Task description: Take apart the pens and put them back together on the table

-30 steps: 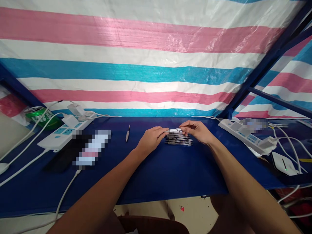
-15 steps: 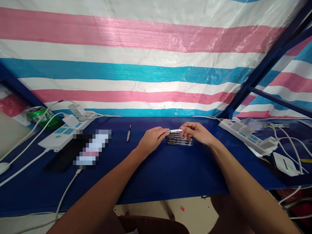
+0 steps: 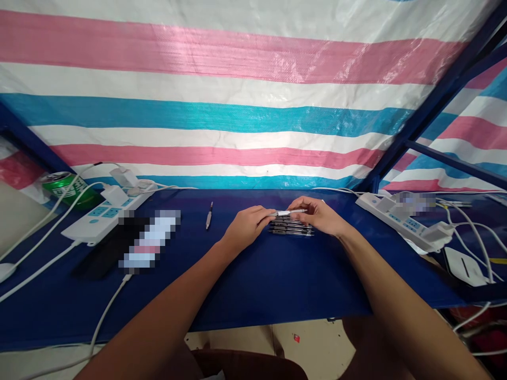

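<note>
Both hands work at the middle of the table. My left hand pinches one end of a slim white pen, and my right hand grips its other end with the fingertips. The pen is level and hangs just above a neat row of several dark pens, whose near part lies under it. A single loose pen lies to the left of my left hand, not touched by either hand.
A blue cloth covers the table, with a striped tarp wall behind it. White power strips with cables lie at both sides. A pixelated dark object, a green can and a white router also stand nearby.
The white pen has shifted slightly to the right between my hands. My right hand has moved a little left and closer along it.
</note>
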`<state>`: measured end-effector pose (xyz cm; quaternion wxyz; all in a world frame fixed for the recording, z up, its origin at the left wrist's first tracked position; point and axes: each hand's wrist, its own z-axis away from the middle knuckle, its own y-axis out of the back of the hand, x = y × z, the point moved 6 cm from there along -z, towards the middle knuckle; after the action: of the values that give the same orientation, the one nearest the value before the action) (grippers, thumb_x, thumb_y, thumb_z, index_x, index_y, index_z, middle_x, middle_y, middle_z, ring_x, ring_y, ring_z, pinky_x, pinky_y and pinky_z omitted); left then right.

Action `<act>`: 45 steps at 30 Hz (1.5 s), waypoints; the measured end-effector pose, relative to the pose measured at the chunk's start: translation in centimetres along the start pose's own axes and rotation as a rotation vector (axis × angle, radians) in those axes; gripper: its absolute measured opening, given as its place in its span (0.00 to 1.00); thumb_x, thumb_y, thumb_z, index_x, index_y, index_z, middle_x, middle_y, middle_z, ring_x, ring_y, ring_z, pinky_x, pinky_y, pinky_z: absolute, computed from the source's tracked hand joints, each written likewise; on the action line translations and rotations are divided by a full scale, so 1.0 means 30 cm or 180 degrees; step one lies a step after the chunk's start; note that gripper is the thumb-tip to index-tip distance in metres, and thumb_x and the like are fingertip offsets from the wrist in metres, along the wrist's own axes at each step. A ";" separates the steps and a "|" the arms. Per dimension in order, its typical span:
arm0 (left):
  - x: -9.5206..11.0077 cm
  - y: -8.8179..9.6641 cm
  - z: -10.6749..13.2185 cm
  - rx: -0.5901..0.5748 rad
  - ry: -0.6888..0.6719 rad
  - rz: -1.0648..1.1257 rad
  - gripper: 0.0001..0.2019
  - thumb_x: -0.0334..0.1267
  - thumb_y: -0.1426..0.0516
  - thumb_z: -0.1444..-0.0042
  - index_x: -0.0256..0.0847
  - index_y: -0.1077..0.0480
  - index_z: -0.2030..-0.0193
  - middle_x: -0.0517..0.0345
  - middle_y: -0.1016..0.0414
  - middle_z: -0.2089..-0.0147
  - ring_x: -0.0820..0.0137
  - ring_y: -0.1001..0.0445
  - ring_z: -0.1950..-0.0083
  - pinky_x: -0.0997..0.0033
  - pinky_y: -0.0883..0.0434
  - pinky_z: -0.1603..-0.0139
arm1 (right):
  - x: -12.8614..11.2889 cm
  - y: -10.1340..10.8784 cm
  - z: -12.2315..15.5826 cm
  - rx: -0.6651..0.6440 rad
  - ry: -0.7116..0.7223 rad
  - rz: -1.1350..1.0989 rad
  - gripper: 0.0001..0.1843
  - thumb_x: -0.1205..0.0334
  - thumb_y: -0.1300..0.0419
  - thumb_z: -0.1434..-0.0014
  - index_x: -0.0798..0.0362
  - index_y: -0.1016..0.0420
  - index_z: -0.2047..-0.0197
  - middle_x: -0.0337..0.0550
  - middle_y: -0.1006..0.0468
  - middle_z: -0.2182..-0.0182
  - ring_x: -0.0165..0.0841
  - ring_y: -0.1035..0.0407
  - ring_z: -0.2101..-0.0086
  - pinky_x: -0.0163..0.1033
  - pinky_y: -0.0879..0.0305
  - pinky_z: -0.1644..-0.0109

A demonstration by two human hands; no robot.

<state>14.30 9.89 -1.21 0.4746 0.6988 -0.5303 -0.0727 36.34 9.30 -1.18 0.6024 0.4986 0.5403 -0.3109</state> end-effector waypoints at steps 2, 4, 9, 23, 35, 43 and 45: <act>-0.002 -0.002 0.001 -0.0009 0.0003 -0.0005 0.16 0.42 0.48 0.23 0.43 0.21 0.41 0.53 0.16 0.51 0.64 0.19 0.51 0.65 0.25 0.48 | 0.002 -0.004 0.000 -0.0044 -0.0049 0.0000 0.22 0.40 0.29 0.39 0.48 0.20 0.52 0.42 0.17 0.65 0.32 0.30 0.71 0.39 0.37 0.70; -0.003 -0.004 0.001 -0.0026 0.0006 -0.0018 0.16 0.42 0.48 0.23 0.44 0.21 0.41 0.53 0.16 0.51 0.64 0.19 0.51 0.65 0.25 0.49 | 0.001 -0.003 0.002 -0.0045 -0.0049 0.0011 0.22 0.40 0.29 0.39 0.49 0.19 0.52 0.43 0.17 0.64 0.32 0.30 0.71 0.38 0.37 0.70; 0.002 -0.001 -0.002 -0.0073 0.0066 -0.0039 0.16 0.43 0.48 0.23 0.45 0.20 0.41 0.53 0.16 0.51 0.63 0.19 0.51 0.65 0.25 0.48 | 0.003 0.001 0.003 -0.0025 -0.0024 0.0057 0.21 0.41 0.29 0.38 0.49 0.17 0.53 0.41 0.19 0.67 0.32 0.30 0.71 0.38 0.35 0.69; 0.010 0.006 -0.015 -0.0618 0.0738 0.0490 0.19 0.49 0.48 0.25 0.44 0.18 0.54 0.56 0.14 0.59 0.65 0.18 0.60 0.69 0.29 0.57 | 0.024 0.029 -0.012 0.0352 0.0391 0.0478 0.11 0.51 0.27 0.41 0.45 0.13 0.56 0.44 0.13 0.54 0.42 0.21 0.56 0.49 0.24 0.49; -0.058 0.025 -0.010 -0.0586 0.1195 0.1469 0.23 0.54 0.50 0.25 0.41 0.21 0.58 0.55 0.15 0.61 0.67 0.21 0.63 0.68 0.25 0.57 | -0.007 0.074 0.007 0.0345 0.0596 0.0247 0.06 0.55 0.29 0.40 0.48 0.15 0.63 0.46 0.16 0.52 0.42 0.22 0.51 0.49 0.27 0.46; -0.112 0.056 -0.003 -0.0025 0.1190 0.1275 0.14 0.47 0.37 0.35 0.43 0.22 0.47 0.51 0.15 0.47 0.61 0.16 0.48 0.59 0.20 0.44 | 0.029 0.138 0.010 0.0963 0.0309 0.0174 0.23 0.41 0.23 0.48 0.48 0.24 0.64 0.46 0.16 0.58 0.42 0.21 0.56 0.50 0.25 0.48; -0.118 0.072 0.001 0.0085 0.1245 0.1039 0.14 0.44 0.36 0.37 0.44 0.25 0.47 0.52 0.15 0.49 0.62 0.16 0.51 0.60 0.20 0.46 | 0.040 0.145 0.008 0.1029 0.0251 0.0209 0.24 0.39 0.24 0.47 0.48 0.26 0.63 0.46 0.16 0.59 0.43 0.21 0.56 0.50 0.25 0.49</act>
<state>11.31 12.77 -1.06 0.5644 0.6109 -0.5351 0.1485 40.66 10.63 -1.21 0.5025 0.6182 0.4899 -0.3541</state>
